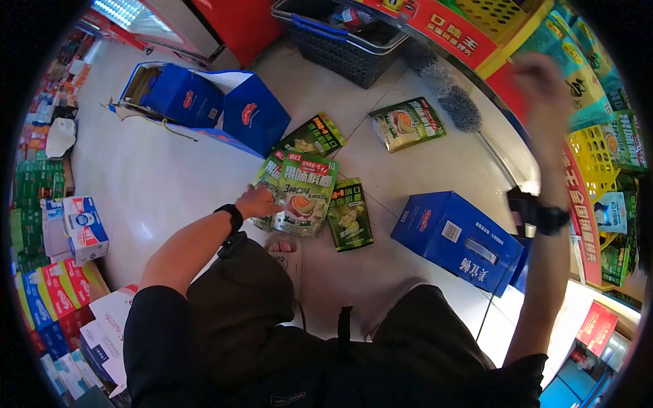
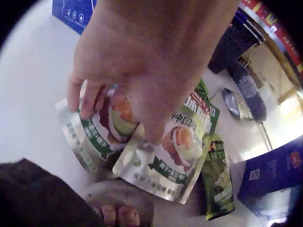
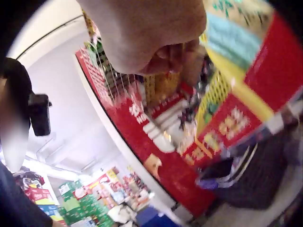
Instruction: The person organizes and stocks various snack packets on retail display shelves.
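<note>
My left hand (image 1: 257, 202) rests on two green-and-silver snack pouches on the floor. In the left wrist view its fingers lie over the left pouch (image 2: 92, 137), while the thumb touches the front pouch (image 2: 175, 161). Behind them lies a darker green pouch (image 1: 314, 134), with another dark green pouch (image 1: 351, 216) to their right. One more pouch (image 1: 407, 124) lies apart, farther right. My right hand (image 1: 544, 81) is raised at the right-hand shelf, blurred in the head view. Its fingers (image 3: 177, 54) look curled in the right wrist view; the palm is hidden.
An opened blue carton (image 1: 255, 112) lies back left, and a blue box (image 1: 456, 238) with a handle front right. A dark shopping basket (image 1: 343, 54) and a grey duster (image 1: 456, 102) are at the back. Yellow baskets (image 1: 588, 153) of pouches line the right shelf.
</note>
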Available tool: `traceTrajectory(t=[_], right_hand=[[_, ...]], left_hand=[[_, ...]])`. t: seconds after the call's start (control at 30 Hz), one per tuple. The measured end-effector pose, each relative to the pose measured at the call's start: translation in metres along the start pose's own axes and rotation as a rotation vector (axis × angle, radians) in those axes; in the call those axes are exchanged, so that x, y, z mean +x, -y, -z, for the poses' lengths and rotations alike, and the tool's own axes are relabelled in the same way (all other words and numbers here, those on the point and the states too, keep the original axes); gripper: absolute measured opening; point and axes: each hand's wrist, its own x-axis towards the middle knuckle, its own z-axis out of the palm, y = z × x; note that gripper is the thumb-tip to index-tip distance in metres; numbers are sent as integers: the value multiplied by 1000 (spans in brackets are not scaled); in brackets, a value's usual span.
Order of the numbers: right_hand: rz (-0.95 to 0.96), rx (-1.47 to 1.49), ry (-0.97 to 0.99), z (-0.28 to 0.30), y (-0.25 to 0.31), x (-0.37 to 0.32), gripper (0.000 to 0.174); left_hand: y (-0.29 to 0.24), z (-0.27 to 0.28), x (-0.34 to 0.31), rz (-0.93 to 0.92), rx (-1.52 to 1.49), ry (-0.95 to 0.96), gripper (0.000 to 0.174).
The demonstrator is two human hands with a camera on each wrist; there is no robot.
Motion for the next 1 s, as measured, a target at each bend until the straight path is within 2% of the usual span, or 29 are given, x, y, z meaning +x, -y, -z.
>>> traceTrajectory(t=[0.03,0.07,0.1,0.13,0.17,0.23,0.27,0.33,0.37,0.4,0.43,0.47,0.5,0.57,0.6,0.63,0.67,0.7,0.73,0.77,0.83,0.87,0.9,0.93,0.97,1.0], right_hand=[[-179,161,228,-40,-3,-6,15],[-421,187,412,-81,-4,-17,15],[-581,161,641,-117,-11,-29,15],[-771,250,753,-153,-26,-54,17],[-973,215,893,-183,-25,-70,22],[-1208,129,1123,-220,-29,-97,47],[-1283,130,898,-238,-77,-129,53],[-1332,156,429,-271,-169,-193,65],[-1341,159,419,-274,-168,-194,65],[-1557,-11,197,-274,-163,-191,68],[-1750,-190,-39,-269,-155,-184,72],[-1584,-145,171,-252,-148,-180,65],[-1582,-148,159,-248,-153,-182,65],[-1315,-43,560,-243,-182,-193,56],[-1014,-106,409,-259,-206,-218,42],[-1395,482,-98,-268,-198,-206,28],[-1391,360,-116,-255,-163,-185,25],[-1315,97,3,-310,-257,-239,32],[-1257,100,-31,-302,-233,-224,39],[-930,-178,110,-304,-230,-224,40],[-1392,451,-271,-297,-179,-174,28],[-1389,453,-290,-312,-188,-183,28],[-971,222,-213,-329,-216,-202,25],[-550,-13,-134,-309,-208,-196,26],[-875,245,-102,-295,-195,-186,19],[-1273,541,-167,-263,-152,-156,15]], left_hand=[[-8,-7,3,140,146,-90,71],[-15,-9,-1,312,-52,-218,97],[-27,-6,-6,306,-56,-217,97],[-40,1,-11,367,-16,-247,106],[-46,6,-14,426,30,-276,116],[-41,8,-8,414,-26,-237,118],[-39,7,-4,413,-99,-186,120],[-35,3,-1,349,-73,-220,119],[-32,0,1,287,-49,-255,118],[-26,-7,6,255,-87,-336,114],[-24,-8,5,247,-82,-337,114],[-22,-8,3,217,-134,-324,110],[-22,-8,1,187,-187,-309,107],[-3,-12,11,65,-239,-242,94],[-4,-12,14,28,-50,-312,90],[-11,-7,11,-16,-97,-321,85],[-6,-9,22,-58,-137,-273,71],[-25,2,5,-80,-258,-247,58],[-36,8,-1,-132,-343,-260,52],[-40,17,-2,-170,-446,-119,51],[-40,36,2,-281,-191,-229,47],[-46,52,-5,-248,-281,-129,44],[-57,73,-10,-216,-366,-29,41],[-63,87,-9,-214,-287,27,38],[-68,102,-12,-235,-263,46,36],[-62,111,-3,-263,-160,86,38]])
